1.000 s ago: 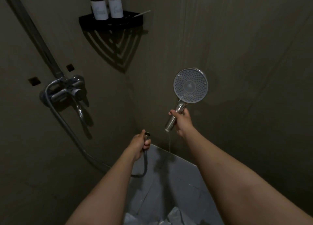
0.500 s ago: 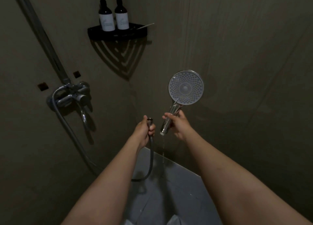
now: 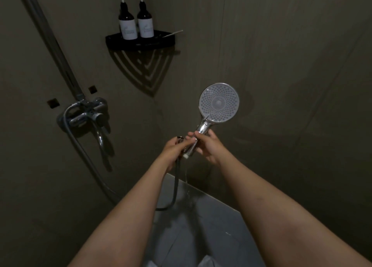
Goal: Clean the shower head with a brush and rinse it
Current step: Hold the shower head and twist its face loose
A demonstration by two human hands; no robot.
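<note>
A chrome shower head (image 3: 219, 102) with a round grey nozzle face points toward me, detached from its hose. My right hand (image 3: 209, 147) grips its handle, whose white threaded end points down-left. My left hand (image 3: 174, 148) holds the loose end of the hose (image 3: 175, 188), its metal nut right beside the handle's end and touching my right fingers. A thin stream of water drips from the handle to the floor. A thin white stick (image 3: 173, 33), possibly the brush, lies on the corner shelf.
A black corner shelf (image 3: 141, 42) holds two dark pump bottles (image 3: 135, 21). The chrome mixer tap (image 3: 86, 115) and riser pipe (image 3: 50, 43) are on the left wall, with the hose looping down from it. Grey floor tiles (image 3: 201, 236) lie below.
My left hand has risen and moved right, bringing the hose end up against the shower head's handle. My right hand lowered the shower head slightly and shifted it left.
</note>
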